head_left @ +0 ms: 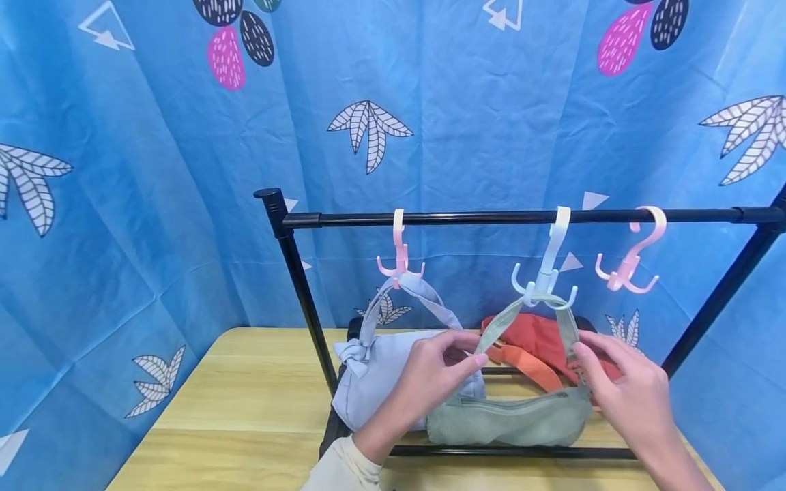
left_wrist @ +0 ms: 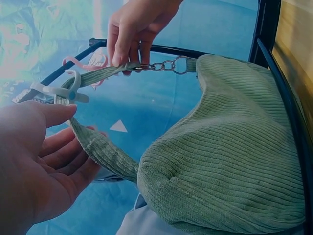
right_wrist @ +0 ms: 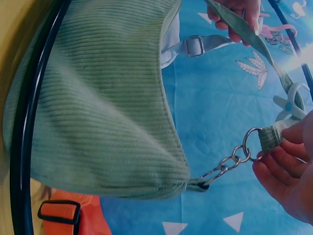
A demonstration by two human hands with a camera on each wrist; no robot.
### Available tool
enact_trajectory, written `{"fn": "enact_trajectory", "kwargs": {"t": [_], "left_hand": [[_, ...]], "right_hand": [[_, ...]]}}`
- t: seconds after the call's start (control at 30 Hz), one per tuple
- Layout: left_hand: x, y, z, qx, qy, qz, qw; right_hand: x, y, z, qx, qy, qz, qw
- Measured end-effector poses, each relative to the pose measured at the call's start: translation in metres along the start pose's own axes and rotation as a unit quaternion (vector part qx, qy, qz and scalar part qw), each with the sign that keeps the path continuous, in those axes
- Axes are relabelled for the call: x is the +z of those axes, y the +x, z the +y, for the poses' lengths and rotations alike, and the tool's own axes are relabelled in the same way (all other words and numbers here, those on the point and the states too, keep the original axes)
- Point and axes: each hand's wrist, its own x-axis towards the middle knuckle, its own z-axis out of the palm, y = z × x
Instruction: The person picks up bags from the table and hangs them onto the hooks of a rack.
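A green corduroy shoulder bag (head_left: 510,419) hangs by its strap from a light-blue hook (head_left: 545,279) on the black rail. On the strap's left side, my left hand (head_left: 430,372) has its thumb in front and fingers behind. My right hand (head_left: 632,382) pinches the strap's other side, just above a metal ring and chain (right_wrist: 230,160). Seen from the left wrist, the strap (left_wrist: 105,149) loops over the hook between both hands, and the bag's body hangs below them.
A pale blue bag (head_left: 381,368) hangs from a pink hook (head_left: 400,259) at left. Another pink hook (head_left: 629,262) is on the rail (head_left: 467,218) at right. A red bag (head_left: 534,334) with an orange strap lies behind. The rack stands on a wooden table (head_left: 245,402) before a blue curtain.
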Motion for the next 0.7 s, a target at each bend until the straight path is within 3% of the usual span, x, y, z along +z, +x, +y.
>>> {"fn": "enact_trajectory", "kwargs": {"t": [0.27, 0.53, 0.7], "left_hand": [[-0.002, -0.002, -0.001, -0.004, -0.002, -0.003, 1.0000], [-0.008, -0.005, 0.002, -0.027, -0.009, 0.000, 0.9996], [-0.011, -0.007, 0.000, -0.019, -0.010, 0.003, 0.9998]], "right_hand": [[-0.004, -0.001, 0.006, -0.009, -0.004, -0.009, 0.9999], [-0.005, -0.002, 0.011, -0.022, -0.012, -0.009, 0.9997], [-0.007, -0.003, 0.012, -0.011, -0.017, -0.015, 0.9997]]}}
